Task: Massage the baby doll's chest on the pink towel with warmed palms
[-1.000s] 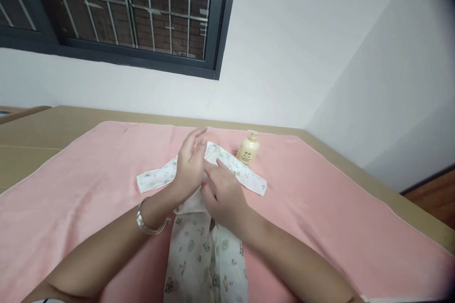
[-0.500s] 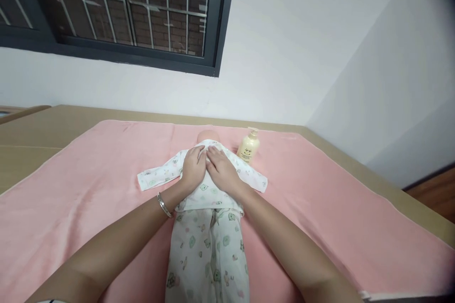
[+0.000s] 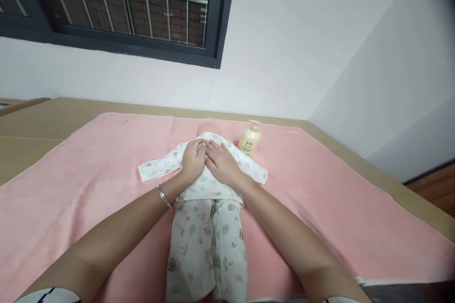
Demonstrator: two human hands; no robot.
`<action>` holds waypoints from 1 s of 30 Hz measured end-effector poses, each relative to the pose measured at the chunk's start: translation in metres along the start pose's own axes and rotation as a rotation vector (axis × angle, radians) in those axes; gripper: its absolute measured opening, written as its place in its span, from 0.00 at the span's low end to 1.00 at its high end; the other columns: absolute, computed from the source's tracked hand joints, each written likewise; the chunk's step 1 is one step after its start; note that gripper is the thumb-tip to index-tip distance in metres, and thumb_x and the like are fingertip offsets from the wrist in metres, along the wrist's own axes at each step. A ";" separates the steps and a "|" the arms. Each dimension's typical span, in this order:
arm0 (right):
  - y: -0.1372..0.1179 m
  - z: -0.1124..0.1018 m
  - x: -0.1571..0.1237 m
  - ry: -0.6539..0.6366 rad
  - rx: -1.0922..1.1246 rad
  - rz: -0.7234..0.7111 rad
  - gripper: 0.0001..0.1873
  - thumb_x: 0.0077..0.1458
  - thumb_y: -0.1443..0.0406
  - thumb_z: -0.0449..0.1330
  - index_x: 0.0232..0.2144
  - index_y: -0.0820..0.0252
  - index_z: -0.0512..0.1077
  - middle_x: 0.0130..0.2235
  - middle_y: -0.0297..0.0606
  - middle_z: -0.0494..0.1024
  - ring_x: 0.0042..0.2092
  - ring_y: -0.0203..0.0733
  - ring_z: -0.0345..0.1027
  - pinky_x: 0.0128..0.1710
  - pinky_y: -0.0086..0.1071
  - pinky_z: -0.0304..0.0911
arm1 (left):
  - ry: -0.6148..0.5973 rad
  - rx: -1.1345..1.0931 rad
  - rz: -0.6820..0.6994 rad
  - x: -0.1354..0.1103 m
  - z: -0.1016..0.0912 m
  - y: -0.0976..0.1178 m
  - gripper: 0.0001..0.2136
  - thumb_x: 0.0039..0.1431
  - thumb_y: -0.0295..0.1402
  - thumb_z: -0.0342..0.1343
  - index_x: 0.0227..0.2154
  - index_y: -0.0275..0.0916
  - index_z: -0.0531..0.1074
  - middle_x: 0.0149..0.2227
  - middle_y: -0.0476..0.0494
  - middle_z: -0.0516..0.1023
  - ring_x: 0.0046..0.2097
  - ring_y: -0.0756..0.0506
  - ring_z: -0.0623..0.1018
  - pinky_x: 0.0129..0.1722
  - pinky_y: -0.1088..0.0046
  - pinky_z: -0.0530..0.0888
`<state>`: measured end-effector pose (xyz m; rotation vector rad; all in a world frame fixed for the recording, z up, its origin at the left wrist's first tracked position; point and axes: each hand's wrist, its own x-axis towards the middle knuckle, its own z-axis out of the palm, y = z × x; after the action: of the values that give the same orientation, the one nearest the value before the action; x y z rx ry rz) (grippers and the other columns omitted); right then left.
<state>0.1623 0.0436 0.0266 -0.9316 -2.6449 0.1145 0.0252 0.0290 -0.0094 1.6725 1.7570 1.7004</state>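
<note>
Under both hands lies a doll [image 3: 208, 241], on its back, head [image 3: 208, 129] just beyond the fingertips and legs running back toward the wrists. It wears a white printed top [image 3: 209, 190] and matching trousers [image 3: 206, 251]. The left hand [image 3: 194, 161] and the right hand [image 3: 222, 163] rest side by side on the chest of the top, palms down and fingers spread flat, gripping nothing; the two hands touch or nearly touch at the middle. One sleeve [image 3: 158, 169] stretches out to the left of the left hand, the other sleeve [image 3: 255, 171] to the right of the right hand, both flat on a pink towel [image 3: 88, 170]. A bracelet [image 3: 164, 196] circles the left wrist. Just beyond the right hand, beside the doll's head, a cream pump bottle [image 3: 250, 138] stands upright on the towel. The towel covers a tan table [image 3: 42, 123] that reaches a white wall [image 3: 284, 57] past the fingertips, with a barred window [image 3: 124, 4] above the left hand.
</note>
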 end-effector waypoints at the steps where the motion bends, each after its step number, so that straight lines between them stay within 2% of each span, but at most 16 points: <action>1: 0.006 -0.001 0.003 -0.011 0.018 0.053 0.29 0.69 0.58 0.42 0.67 0.63 0.55 0.69 0.43 0.54 0.71 0.50 0.42 0.69 0.51 0.39 | -0.004 0.014 0.006 0.000 0.000 0.000 0.14 0.65 0.34 0.45 0.47 0.38 0.73 0.50 0.38 0.77 0.55 0.41 0.74 0.60 0.59 0.69; 3: 0.011 -0.002 0.004 -0.006 0.011 0.215 0.33 0.69 0.53 0.40 0.68 0.67 0.52 0.69 0.49 0.52 0.71 0.53 0.41 0.68 0.53 0.40 | -0.007 0.035 0.009 0.001 0.000 0.001 0.14 0.64 0.33 0.46 0.47 0.37 0.73 0.50 0.38 0.77 0.56 0.41 0.73 0.60 0.59 0.69; 5: 0.005 0.000 0.001 0.019 -0.043 0.354 0.36 0.68 0.51 0.41 0.68 0.73 0.51 0.68 0.58 0.53 0.70 0.58 0.43 0.67 0.56 0.40 | -0.004 0.049 0.002 0.001 0.001 0.001 0.14 0.63 0.32 0.46 0.47 0.36 0.72 0.51 0.37 0.76 0.56 0.40 0.73 0.61 0.58 0.68; 6: -0.002 0.002 -0.002 0.033 -0.077 0.380 0.36 0.68 0.52 0.42 0.67 0.75 0.51 0.68 0.60 0.53 0.70 0.60 0.44 0.67 0.56 0.39 | -0.003 0.057 -0.001 0.001 0.001 0.000 0.14 0.63 0.32 0.47 0.47 0.36 0.72 0.51 0.37 0.76 0.56 0.40 0.73 0.61 0.57 0.68; 8: -0.016 0.006 -0.009 0.052 -0.124 0.335 0.34 0.68 0.57 0.44 0.67 0.76 0.52 0.68 0.62 0.52 0.70 0.61 0.43 0.67 0.56 0.38 | -0.023 0.080 0.008 0.002 0.000 -0.001 0.14 0.62 0.31 0.47 0.48 0.37 0.72 0.51 0.37 0.76 0.56 0.40 0.73 0.61 0.57 0.68; 11: -0.023 0.009 -0.011 0.043 -0.081 0.197 0.31 0.66 0.63 0.45 0.67 0.74 0.54 0.70 0.56 0.49 0.71 0.58 0.38 0.68 0.53 0.37 | -0.081 0.118 0.057 0.005 -0.001 -0.002 0.14 0.61 0.30 0.46 0.46 0.39 0.73 0.50 0.39 0.77 0.56 0.40 0.73 0.62 0.58 0.67; 15: 0.005 0.010 0.001 0.060 0.119 0.209 0.30 0.68 0.59 0.42 0.67 0.66 0.55 0.69 0.46 0.52 0.71 0.51 0.41 0.69 0.52 0.36 | -0.109 0.159 0.099 0.005 0.000 -0.002 0.15 0.62 0.29 0.44 0.46 0.38 0.73 0.50 0.39 0.77 0.56 0.40 0.73 0.61 0.57 0.67; 18: 0.029 0.013 0.010 0.109 0.198 0.279 0.31 0.69 0.55 0.40 0.67 0.67 0.56 0.69 0.47 0.54 0.71 0.48 0.42 0.70 0.48 0.38 | -0.110 0.224 0.092 0.003 0.003 -0.002 0.16 0.62 0.31 0.46 0.50 0.37 0.72 0.53 0.36 0.76 0.58 0.37 0.71 0.62 0.55 0.65; 20: 0.033 0.015 0.012 0.114 0.187 0.291 0.32 0.69 0.54 0.41 0.66 0.69 0.56 0.69 0.49 0.55 0.71 0.48 0.42 0.69 0.46 0.39 | -0.092 0.271 0.054 0.004 0.004 -0.002 0.19 0.63 0.34 0.47 0.55 0.35 0.68 0.55 0.33 0.74 0.60 0.35 0.70 0.62 0.52 0.64; 22: 0.027 0.014 0.009 0.105 0.134 0.296 0.32 0.69 0.54 0.41 0.66 0.71 0.56 0.68 0.51 0.56 0.70 0.50 0.44 0.69 0.47 0.39 | -0.097 0.307 0.015 0.007 0.004 -0.003 0.21 0.63 0.36 0.48 0.56 0.33 0.67 0.56 0.31 0.73 0.60 0.34 0.70 0.62 0.52 0.64; 26: -0.005 0.003 -0.002 0.076 -0.048 0.297 0.30 0.69 0.60 0.41 0.63 0.78 0.59 0.65 0.58 0.61 0.68 0.56 0.51 0.68 0.47 0.43 | -0.210 0.352 -0.015 0.017 -0.001 -0.006 0.20 0.64 0.38 0.46 0.52 0.31 0.71 0.56 0.29 0.74 0.60 0.34 0.70 0.63 0.52 0.63; 28: -0.016 -0.002 -0.006 0.057 -0.106 0.280 0.28 0.68 0.64 0.42 0.62 0.78 0.62 0.63 0.60 0.63 0.67 0.57 0.54 0.67 0.46 0.45 | -0.225 0.375 -0.013 0.019 -0.002 -0.006 0.20 0.64 0.37 0.46 0.53 0.31 0.71 0.56 0.29 0.74 0.60 0.34 0.71 0.63 0.53 0.63; 30: -0.016 -0.004 -0.006 0.055 -0.091 0.273 0.26 0.67 0.64 0.43 0.61 0.75 0.64 0.63 0.58 0.64 0.66 0.55 0.55 0.67 0.45 0.47 | -0.220 0.414 0.011 0.019 -0.003 -0.004 0.20 0.65 0.36 0.45 0.53 0.31 0.71 0.55 0.29 0.75 0.59 0.34 0.71 0.62 0.53 0.63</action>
<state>0.1587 0.0268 0.0313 -1.3035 -2.4774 0.0329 0.0140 0.0430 -0.0017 1.9417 2.0890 1.1509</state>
